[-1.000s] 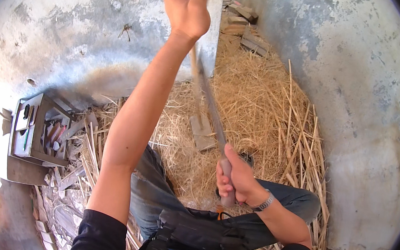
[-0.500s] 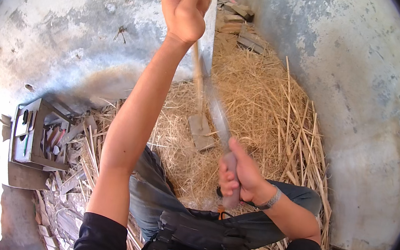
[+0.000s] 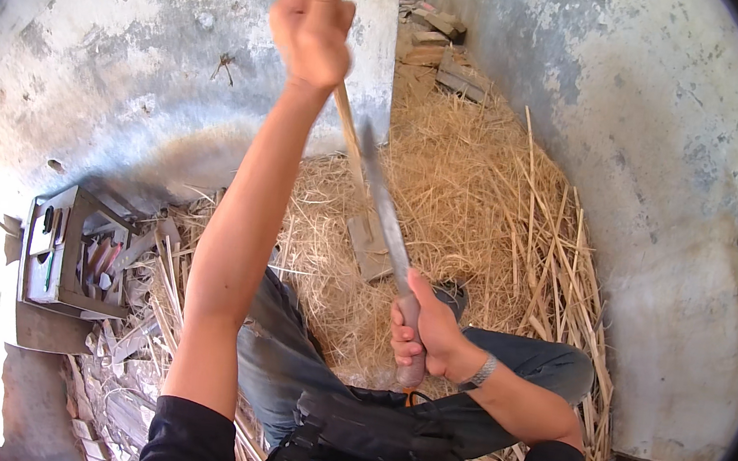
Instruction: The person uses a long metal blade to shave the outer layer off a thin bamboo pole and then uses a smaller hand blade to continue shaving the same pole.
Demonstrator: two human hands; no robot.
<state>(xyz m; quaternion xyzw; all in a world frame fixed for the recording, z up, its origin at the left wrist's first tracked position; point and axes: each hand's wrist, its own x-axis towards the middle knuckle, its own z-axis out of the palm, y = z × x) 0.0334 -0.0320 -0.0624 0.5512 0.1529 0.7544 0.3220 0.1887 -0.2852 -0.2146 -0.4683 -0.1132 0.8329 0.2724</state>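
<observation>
My left hand (image 3: 314, 38) is raised high and far, its fingers wrapped round a pale strip of bamboo (image 3: 347, 125). The strip slants down from my fist to a flat block (image 3: 369, 247) on the floor; its top runs out of view. My right hand (image 3: 435, 329) grips the thick grey-brown handle of a long knife (image 3: 384, 200), low in front of my lap. The blade points up and away, close beside the strip; I cannot tell whether they touch. A metal watch band (image 3: 481, 371) circles my right wrist.
Straw-like shavings (image 3: 466, 173) cover the floor ahead, with long split strips (image 3: 564, 280) along the right wall. Bricks (image 3: 436, 38) lie in the far corner. At left stands a small wooden cabinet (image 3: 62, 287) with tools inside. My bent legs (image 3: 278, 352) frame the work spot.
My left hand has shifted left and slightly down with the bamboo strip. The knife in my right hand has moved a little to the left and is less blurred.
</observation>
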